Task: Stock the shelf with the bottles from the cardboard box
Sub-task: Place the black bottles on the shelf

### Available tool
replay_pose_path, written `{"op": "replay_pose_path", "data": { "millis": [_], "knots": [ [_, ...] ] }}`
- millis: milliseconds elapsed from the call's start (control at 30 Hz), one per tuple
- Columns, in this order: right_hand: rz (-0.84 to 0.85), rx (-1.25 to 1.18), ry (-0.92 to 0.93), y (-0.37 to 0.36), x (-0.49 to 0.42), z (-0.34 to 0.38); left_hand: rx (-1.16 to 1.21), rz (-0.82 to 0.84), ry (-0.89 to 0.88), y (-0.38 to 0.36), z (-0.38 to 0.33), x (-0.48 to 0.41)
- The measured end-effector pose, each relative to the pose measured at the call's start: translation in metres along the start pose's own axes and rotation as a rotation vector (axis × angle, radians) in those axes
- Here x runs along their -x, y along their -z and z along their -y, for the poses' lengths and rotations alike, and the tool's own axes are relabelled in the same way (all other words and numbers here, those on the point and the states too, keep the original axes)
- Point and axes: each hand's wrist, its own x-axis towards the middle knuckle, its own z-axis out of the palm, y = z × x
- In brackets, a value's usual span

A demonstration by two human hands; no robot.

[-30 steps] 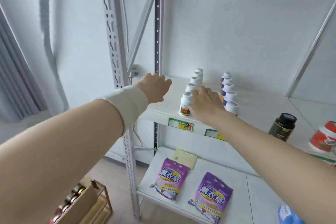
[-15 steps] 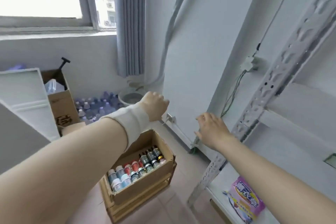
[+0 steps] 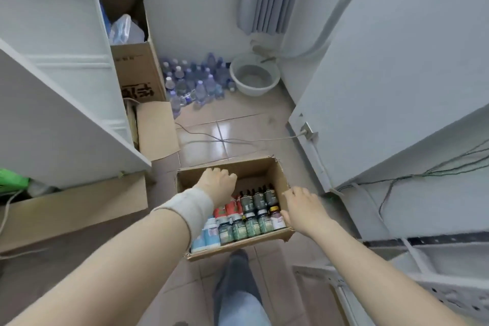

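Directly below, a glossy tiled floor (image 3: 232, 124) runs between tall white panels (image 3: 66, 74) on the left and a white shelf frame (image 3: 436, 291) at lower right. An open cardboard box (image 3: 280, 180) sits centred on it, with small upright bottles (image 3: 248, 219) packed into its near half. Beyond it, open floor reaches a grey basin (image 3: 254, 77) and clustered water bottles (image 3: 195, 79) by the wall. The left hand (image 3: 218, 184) hovers over the box's far half, fingers curled under, any hold hidden. The right hand (image 3: 304, 208) hangs over the right rim, fingers relaxed, holding nothing.
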Motion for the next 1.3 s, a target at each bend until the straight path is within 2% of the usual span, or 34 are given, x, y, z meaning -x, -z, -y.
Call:
{"op": "replay_pose_path", "data": {
  "millis": [233,333,400,500,567,733,833,967,1133,1300],
  "knots": [
    [0.268,-0.088,0.106,-0.101,-0.102,-0.02,0.428,0.303,0.139,-0.107,-0.033,-0.098],
    [0.273,-0.151,0.134,-0.138,-0.156,-0.026,0.681,0.372,0.277,-0.156,-0.041,-0.143],
    [0.239,-0.199,0.14,-0.159,-0.197,-0.028,0.883,0.351,0.407,-0.183,-0.041,-0.173],
    [0.195,-0.218,0.143,-0.183,-0.246,-0.027,1.179,0.236,0.597,-0.217,-0.042,-0.209],
    [0.174,-0.163,0.169,-0.194,-0.271,-0.026,1.307,0.177,0.654,-0.233,-0.045,-0.226],
    [0.221,0.034,0.253,-0.203,-0.306,-0.027,1.406,0.138,0.679,-0.255,-0.053,-0.245],
    [0.247,0.006,0.262,-0.203,-0.312,-0.027,1.433,0.141,0.704,-0.259,-0.053,-0.248],
    [0.211,-0.139,0.247,-0.202,-0.308,-0.032,1.521,0.153,0.718,-0.259,-0.052,-0.248],
    [-0.008,-0.359,0.295,-0.205,-0.287,-0.036,1.628,0.071,0.729,-0.257,-0.041,-0.232],
    [-0.036,-0.783,0.173,-0.194,-0.25,-0.031,1.758,-0.024,0.724,-0.243,-0.02,-0.196]
  ]
}}
